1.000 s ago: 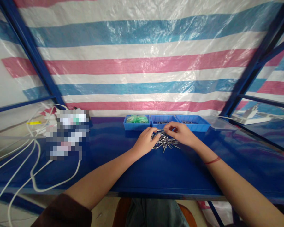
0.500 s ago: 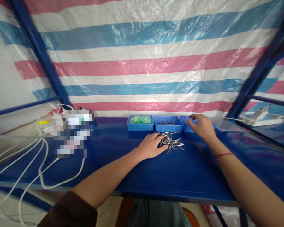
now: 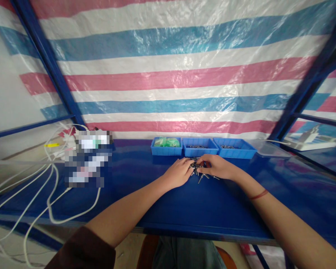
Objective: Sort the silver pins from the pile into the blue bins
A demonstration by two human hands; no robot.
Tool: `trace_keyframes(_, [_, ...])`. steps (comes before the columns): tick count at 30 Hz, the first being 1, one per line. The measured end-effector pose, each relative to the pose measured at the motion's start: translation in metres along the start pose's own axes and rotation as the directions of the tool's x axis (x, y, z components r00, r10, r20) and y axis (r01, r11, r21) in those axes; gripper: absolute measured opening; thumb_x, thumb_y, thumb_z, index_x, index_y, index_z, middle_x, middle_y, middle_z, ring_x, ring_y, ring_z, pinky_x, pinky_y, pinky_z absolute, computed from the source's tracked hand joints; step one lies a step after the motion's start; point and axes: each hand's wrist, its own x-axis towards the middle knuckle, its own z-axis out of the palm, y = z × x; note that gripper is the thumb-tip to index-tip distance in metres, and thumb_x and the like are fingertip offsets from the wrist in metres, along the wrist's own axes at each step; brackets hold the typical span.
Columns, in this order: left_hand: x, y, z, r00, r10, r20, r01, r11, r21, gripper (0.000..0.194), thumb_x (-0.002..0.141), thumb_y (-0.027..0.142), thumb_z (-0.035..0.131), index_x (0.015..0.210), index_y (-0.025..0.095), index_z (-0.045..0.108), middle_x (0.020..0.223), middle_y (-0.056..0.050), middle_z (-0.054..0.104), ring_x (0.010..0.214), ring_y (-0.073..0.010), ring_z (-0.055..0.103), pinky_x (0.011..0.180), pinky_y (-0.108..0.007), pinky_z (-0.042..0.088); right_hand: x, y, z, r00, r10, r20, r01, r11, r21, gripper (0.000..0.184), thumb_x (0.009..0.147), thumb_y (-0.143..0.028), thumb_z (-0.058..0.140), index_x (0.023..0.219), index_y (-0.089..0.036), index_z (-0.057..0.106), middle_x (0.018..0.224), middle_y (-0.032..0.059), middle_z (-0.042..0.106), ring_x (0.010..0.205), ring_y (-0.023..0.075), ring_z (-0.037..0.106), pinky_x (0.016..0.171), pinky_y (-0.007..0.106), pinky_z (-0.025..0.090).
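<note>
touching still-loose silvery metal pins (image 3: 195, 169) with left hand (image 3: 178, 174) and right hand (image 3: 217, 167), we cannot tell if either grasps; two blue plastic bins (image 3: 238, 153) already hold others.

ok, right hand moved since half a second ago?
Yes: against the rightmost blue bin, which it partly covered then, the right hand has come left and nearer the person, to the metal pieces.

Soft light glares off the striped sheet (image 3: 179, 76), with slight blur and stretched outer edges
</note>
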Motion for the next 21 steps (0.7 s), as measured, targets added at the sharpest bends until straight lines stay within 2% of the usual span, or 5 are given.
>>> trace_keyframes(3, [0.0,0.0,0.001,1.0,-0.001,-0.013,0.001,1.0,0.002,0.035,0.092,0.029,0.034,0.121,0.015,0.049,0.124,-0.012,0.052,0.114,-0.0218,0.049,0.099,-0.04,0.037,0.0,0.002,0.001,0.999,0.024,-0.02,-0.023,0.999,0.041,0.027,0.073,-0.04,0.061,0.087,-0.016,0.062,0.079,0.0042,0.062,0.066,0.0149,0.054,0.062,0.028,0.043])
trace_keyframes(7, [-0.001,-0.002,0.002,0.999,0.007,-0.031,-0.008,1.0,-0.01,0.035,0.088,0.037,0.043,0.114,0.016,0.056,0.123,-0.012,0.053,0.116,-0.0232,0.048,0.099,-0.039,0.038,0.0,0.003,0.003,0.999,0.023,-0.037,-0.018,0.992,0.125,0.028,0.073,-0.042,0.061,0.084,-0.016,0.057,0.074,0.0017,0.059,0.064,0.0133,0.052,0.06,0.027,0.042])
trace_keyframes(13, [0.001,-0.004,0.003,0.996,0.009,-0.089,-0.015,0.998,-0.066,0.022,0.086,0.031,0.049,0.094,0.019,0.065,0.116,-0.009,0.057,0.112,-0.0211,0.051,0.098,-0.036,0.039,0.001,-0.005,0.002,0.999,-0.003,-0.047,0.016,0.959,0.283,0.026,0.078,-0.041,0.056,0.077,-0.016,0.055,0.071,0.0012,0.056,0.066,0.0131,0.052,0.063,0.028,0.042])
trace_keyframes(21, [0.002,-0.003,0.001,0.989,0.013,-0.149,-0.031,0.992,-0.121,0.017,0.085,0.029,0.05,0.091,0.018,0.062,0.109,-0.008,0.059,0.103,-0.0202,0.055,0.091,-0.034,0.043,0.0,-0.016,0.002,0.998,0.023,-0.057,0.0,0.931,0.365,0.028,0.075,-0.044,0.059,0.076,-0.016,0.056,0.07,0.0011,0.057,0.066,0.0134,0.053,0.061,0.028,0.043])
